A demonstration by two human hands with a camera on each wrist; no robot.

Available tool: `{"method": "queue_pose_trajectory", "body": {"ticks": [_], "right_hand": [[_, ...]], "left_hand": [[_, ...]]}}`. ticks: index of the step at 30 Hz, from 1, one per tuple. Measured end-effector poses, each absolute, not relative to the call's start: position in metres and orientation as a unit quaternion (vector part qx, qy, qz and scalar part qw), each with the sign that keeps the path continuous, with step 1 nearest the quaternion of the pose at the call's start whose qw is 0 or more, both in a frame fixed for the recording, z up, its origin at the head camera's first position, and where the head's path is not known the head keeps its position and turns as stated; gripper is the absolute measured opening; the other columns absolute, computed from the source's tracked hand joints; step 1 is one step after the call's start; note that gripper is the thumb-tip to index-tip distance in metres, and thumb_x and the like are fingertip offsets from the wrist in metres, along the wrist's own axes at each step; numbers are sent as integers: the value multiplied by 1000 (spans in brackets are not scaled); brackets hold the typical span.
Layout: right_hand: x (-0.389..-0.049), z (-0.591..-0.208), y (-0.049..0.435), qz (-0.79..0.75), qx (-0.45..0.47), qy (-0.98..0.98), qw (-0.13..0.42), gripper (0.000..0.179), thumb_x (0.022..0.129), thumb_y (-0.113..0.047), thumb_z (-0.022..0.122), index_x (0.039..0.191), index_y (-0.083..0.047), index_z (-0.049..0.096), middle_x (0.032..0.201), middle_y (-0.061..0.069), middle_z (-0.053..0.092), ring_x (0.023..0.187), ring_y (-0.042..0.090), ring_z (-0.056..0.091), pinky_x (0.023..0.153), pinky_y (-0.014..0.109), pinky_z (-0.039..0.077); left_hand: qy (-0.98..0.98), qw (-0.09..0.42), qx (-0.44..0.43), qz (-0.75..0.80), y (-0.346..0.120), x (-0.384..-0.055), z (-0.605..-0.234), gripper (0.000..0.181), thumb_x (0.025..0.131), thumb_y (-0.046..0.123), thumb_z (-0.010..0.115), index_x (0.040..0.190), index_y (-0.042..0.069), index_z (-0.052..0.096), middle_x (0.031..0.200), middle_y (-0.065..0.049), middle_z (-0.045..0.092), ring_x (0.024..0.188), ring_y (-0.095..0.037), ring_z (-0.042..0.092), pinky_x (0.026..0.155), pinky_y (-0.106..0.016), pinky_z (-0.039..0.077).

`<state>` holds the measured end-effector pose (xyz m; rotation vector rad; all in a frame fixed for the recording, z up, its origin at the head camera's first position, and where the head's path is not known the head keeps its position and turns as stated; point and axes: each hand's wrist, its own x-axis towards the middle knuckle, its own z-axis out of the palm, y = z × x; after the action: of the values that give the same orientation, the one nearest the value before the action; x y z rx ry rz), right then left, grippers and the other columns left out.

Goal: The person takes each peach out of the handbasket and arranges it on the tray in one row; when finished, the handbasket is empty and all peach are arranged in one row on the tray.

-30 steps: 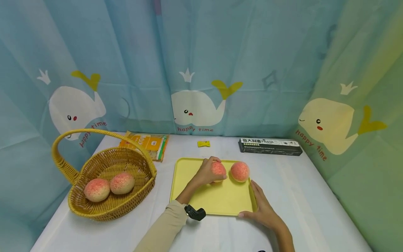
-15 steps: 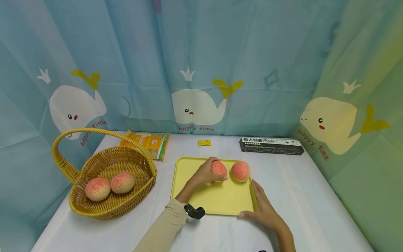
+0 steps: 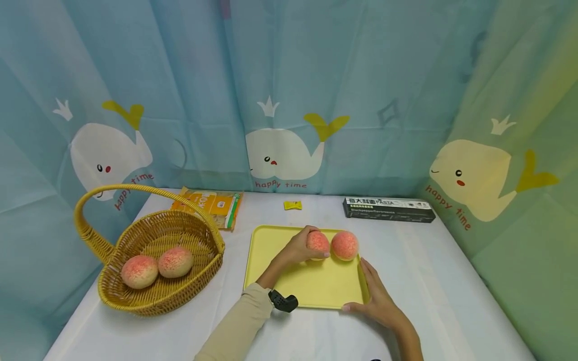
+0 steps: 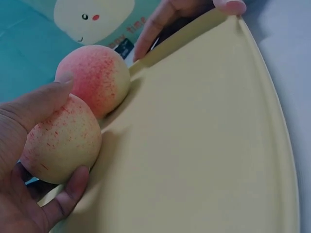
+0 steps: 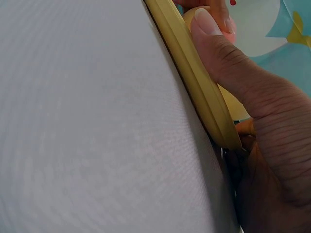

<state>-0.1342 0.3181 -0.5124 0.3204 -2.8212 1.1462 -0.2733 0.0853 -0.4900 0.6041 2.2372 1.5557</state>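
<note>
My left hand (image 3: 297, 248) grips a pink-and-cream peach (image 3: 318, 243) close over the back right part of a yellow tray (image 3: 316, 288). In the left wrist view its thumb lies over the top of that peach (image 4: 68, 145) and its fingers curl beneath. Right beside it, in the tray's back right corner, sits a second peach (image 3: 345, 245). My right hand (image 3: 379, 301) holds the tray's near right corner, thumb at the front rim and fingers along the right side. In the right wrist view the thumb (image 5: 228, 60) lies against the tray's rim (image 5: 201, 97).
A wicker basket (image 3: 149, 306) with a tall handle stands at the left, two more peaches (image 3: 140, 272) inside. Along the back lie an orange food packet (image 3: 219, 205), a small yellow wrapped candy (image 3: 292, 205) and a dark pasta box (image 3: 388, 209). A whale-print curtain (image 3: 361, 75) hangs behind.
My left hand has shifted slightly right with its peach, closer to the other peach on the tray. The right hand keeps its place at the tray corner.
</note>
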Motion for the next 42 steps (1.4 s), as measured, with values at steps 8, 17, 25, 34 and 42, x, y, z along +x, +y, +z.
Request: {"method": "queue_pose_trajectory", "body": {"ticks": [8,17,25,34,42], "right_hand": [[-133,-511,318,385,97,-917,27,124,63,-29,90,154,4,13,157,29,14,142,54,17,106,71,21],[-134,-511,318,384,94,-918,24,124,63,-30,90,155,2,12,157,28,14,142,53,17,107,71,22],[-133,-510,317,385,86,-919,14,124,64,-31,90,155,1,11,157,28,13,142,53,16,107,71,21],[-134,-510,318,381,88,-920,20,124,64,-29,90,155,3,11,156,30,13,141,55,17,106,72,22],[-134,-511,317,384,84,-919,13,125,64,-29,91,155,2,11,156,30,12,141,56,16,106,73,21]], "left_hand": [[780,188,219,555,90,-274,-489,71,80,31,81,138,16,44,126,-9,57,105,-19,59,80,-33,52],[791,171,225,542,91,-277,-487,72,77,34,82,137,15,45,127,-8,57,109,-19,59,87,-34,52],[794,167,218,543,90,-279,-491,72,76,37,83,135,16,46,125,-8,58,110,-20,59,88,-35,52],[793,166,218,545,91,-276,-488,73,76,37,83,135,15,46,125,-8,57,108,-19,59,86,-34,52],[791,177,202,549,89,-277,-492,80,75,38,84,139,11,44,126,-9,57,104,-18,60,77,-32,55]]}}
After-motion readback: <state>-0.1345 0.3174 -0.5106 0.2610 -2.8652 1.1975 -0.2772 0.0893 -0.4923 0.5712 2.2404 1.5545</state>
